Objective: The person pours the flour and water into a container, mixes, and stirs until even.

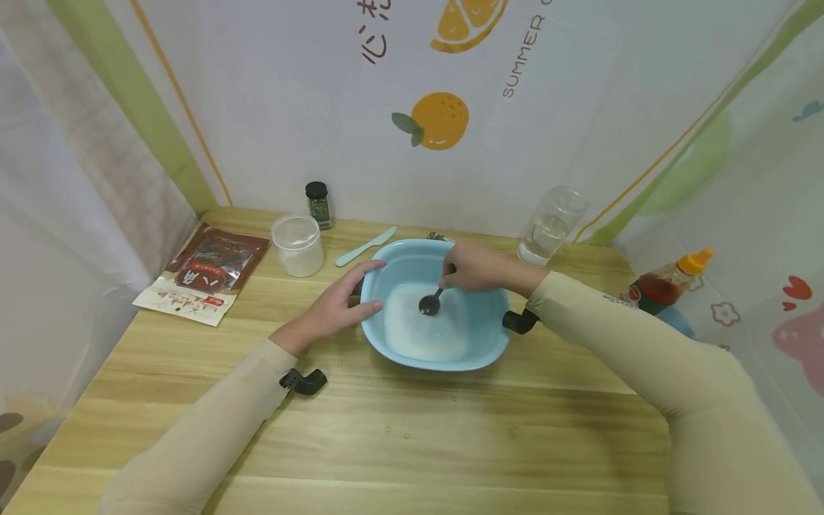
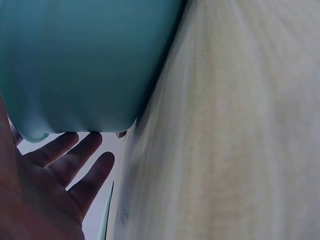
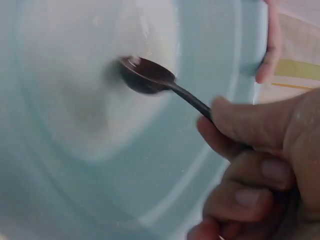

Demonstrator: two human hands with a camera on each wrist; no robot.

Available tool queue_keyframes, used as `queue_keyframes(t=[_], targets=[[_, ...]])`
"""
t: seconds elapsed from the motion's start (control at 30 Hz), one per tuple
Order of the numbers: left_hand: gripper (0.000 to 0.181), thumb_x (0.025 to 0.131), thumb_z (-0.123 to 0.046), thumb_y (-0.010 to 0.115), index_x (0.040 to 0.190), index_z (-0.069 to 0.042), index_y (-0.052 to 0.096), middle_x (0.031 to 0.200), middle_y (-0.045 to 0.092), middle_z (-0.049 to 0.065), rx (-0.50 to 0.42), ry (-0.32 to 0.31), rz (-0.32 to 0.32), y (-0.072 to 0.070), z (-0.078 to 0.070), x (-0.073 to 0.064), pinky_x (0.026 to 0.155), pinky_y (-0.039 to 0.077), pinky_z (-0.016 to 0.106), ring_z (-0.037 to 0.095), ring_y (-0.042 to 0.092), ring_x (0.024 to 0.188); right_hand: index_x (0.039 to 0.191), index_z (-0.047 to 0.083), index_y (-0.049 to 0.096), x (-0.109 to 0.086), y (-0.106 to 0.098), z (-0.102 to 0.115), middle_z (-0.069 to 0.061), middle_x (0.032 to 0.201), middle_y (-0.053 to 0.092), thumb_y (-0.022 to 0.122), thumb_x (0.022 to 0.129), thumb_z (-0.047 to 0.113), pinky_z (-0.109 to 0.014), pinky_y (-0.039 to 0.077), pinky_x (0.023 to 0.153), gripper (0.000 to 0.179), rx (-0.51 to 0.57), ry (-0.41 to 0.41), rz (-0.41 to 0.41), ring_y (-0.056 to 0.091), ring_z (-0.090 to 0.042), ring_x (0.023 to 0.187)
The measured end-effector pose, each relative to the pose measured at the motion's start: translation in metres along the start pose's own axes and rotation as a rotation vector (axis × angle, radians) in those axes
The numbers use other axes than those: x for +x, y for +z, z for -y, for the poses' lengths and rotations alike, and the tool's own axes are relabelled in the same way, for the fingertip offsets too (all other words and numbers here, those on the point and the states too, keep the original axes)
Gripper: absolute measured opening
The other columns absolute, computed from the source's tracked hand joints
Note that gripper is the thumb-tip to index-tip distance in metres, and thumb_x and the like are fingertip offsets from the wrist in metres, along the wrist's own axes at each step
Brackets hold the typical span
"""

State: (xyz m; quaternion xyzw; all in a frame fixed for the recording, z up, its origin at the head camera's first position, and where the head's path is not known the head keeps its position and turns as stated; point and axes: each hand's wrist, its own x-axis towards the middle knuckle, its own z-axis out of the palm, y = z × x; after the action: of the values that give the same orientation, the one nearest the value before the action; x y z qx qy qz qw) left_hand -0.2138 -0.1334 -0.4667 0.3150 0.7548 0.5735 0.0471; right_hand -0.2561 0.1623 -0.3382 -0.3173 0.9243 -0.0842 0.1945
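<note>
A light blue basin stands on the wooden table with a whitish layer across its bottom; I cannot tell whether that is liquid or powder. My right hand reaches over the basin and pinches the handle of a small dark spoon between thumb and fingers. In the right wrist view the spoon's bowl is tilted over the whitish layer. At the basin's left side, my left hand touches the rim with thumb and forefinger. Its other fingers lie extended and spread by the outer wall.
Behind and left stand a lidded clear jar, a black-capped spice bottle, a pale green knife and packets. A glass holding clear liquid stands back right. An orange-capped sauce bottle is farther right.
</note>
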Motion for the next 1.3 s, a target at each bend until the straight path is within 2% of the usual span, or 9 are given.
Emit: queue_keyframes(t=[0.13,0.2,0.3,0.43,0.53,0.77,0.97,1.13,1.3], targets=[[0.073,0.105,-0.010,0.069,0.169,-0.002,0.035,0.158,0.050,0.032,-0.009,0.011,0.007,0.000,0.000,0.000,0.095,0.068,0.040,0.050,0.066,0.132,0.100,0.011,0.085,0.000,0.001,0.003,-0.004,0.093,0.079,0.076,0.108,0.025,-0.032,0.056,0.074,0.018,0.024,-0.099,0.126,0.063,-0.013,0.078],[0.073,0.105,-0.010,0.069,0.170,-0.002,0.034,0.158,0.050,0.032,-0.013,0.015,0.008,0.000,0.002,0.000,0.095,0.068,0.040,0.050,0.066,0.133,0.102,0.012,0.084,0.005,0.004,0.007,-0.001,0.094,0.078,0.075,0.108,0.028,-0.032,0.056,0.076,0.019,0.053,-0.140,0.154,0.063,-0.012,0.080],[0.073,0.106,-0.011,0.068,0.170,-0.002,0.034,0.160,0.050,0.032,-0.015,0.015,0.007,0.000,0.003,0.000,0.098,0.067,0.041,0.050,0.064,0.135,0.103,0.010,0.084,0.012,0.004,0.009,-0.001,0.092,0.077,0.074,0.109,0.028,-0.031,0.056,0.073,0.021,0.054,-0.120,0.084,0.064,-0.013,0.078],[0.074,0.105,-0.012,0.069,0.170,-0.003,0.034,0.161,0.048,0.032,-0.007,0.006,0.004,0.001,0.001,-0.001,0.097,0.067,0.042,0.050,0.064,0.136,0.105,0.004,0.084,0.014,-0.002,-0.002,-0.006,0.090,0.078,0.073,0.109,0.023,-0.033,0.053,0.067,0.022,0.020,-0.002,-0.028,0.062,-0.016,0.071],[0.074,0.105,-0.012,0.070,0.170,-0.003,0.035,0.161,0.048,0.031,0.004,0.002,0.002,0.001,-0.001,0.000,0.096,0.068,0.042,0.051,0.065,0.135,0.106,0.002,0.084,0.010,-0.006,-0.012,-0.006,0.090,0.077,0.073,0.109,0.021,-0.035,0.051,0.066,0.022,-0.004,0.043,-0.040,0.061,-0.018,0.069],[0.074,0.106,-0.012,0.069,0.170,-0.003,0.035,0.161,0.049,0.031,0.002,0.007,0.009,0.001,0.000,-0.002,0.097,0.068,0.042,0.049,0.064,0.135,0.104,0.006,0.085,0.007,-0.001,-0.007,-0.004,0.090,0.078,0.075,0.108,0.025,-0.033,0.052,0.067,0.022,0.004,0.010,-0.050,0.061,-0.017,0.073],[0.073,0.106,-0.013,0.069,0.170,-0.004,0.036,0.161,0.049,0.031,0.000,0.002,-0.003,-0.001,-0.001,-0.002,0.096,0.068,0.041,0.049,0.065,0.134,0.101,0.011,0.083,0.004,0.004,0.002,-0.003,0.090,0.077,0.076,0.108,0.026,-0.031,0.056,0.072,0.018,0.064,-0.142,0.090,0.062,-0.013,0.079],[0.073,0.106,-0.012,0.069,0.170,-0.003,0.034,0.162,0.046,0.032,-0.005,0.008,0.011,0.001,-0.003,-0.001,0.093,0.069,0.041,0.052,0.065,0.134,0.095,0.012,0.083,-0.002,0.003,-0.004,0.001,0.086,0.075,0.077,0.107,0.021,-0.031,0.054,0.072,0.016,0.044,-0.179,0.163,0.059,-0.011,0.076],[0.073,0.106,-0.012,0.069,0.170,-0.005,0.035,0.161,0.049,0.030,0.002,-0.008,0.002,0.000,-0.003,-0.001,0.094,0.069,0.040,0.049,0.066,0.134,0.099,0.013,0.082,0.007,0.001,0.010,0.000,0.090,0.076,0.075,0.109,0.025,-0.031,0.054,0.074,0.017,0.037,-0.197,0.209,0.061,-0.011,0.078]])
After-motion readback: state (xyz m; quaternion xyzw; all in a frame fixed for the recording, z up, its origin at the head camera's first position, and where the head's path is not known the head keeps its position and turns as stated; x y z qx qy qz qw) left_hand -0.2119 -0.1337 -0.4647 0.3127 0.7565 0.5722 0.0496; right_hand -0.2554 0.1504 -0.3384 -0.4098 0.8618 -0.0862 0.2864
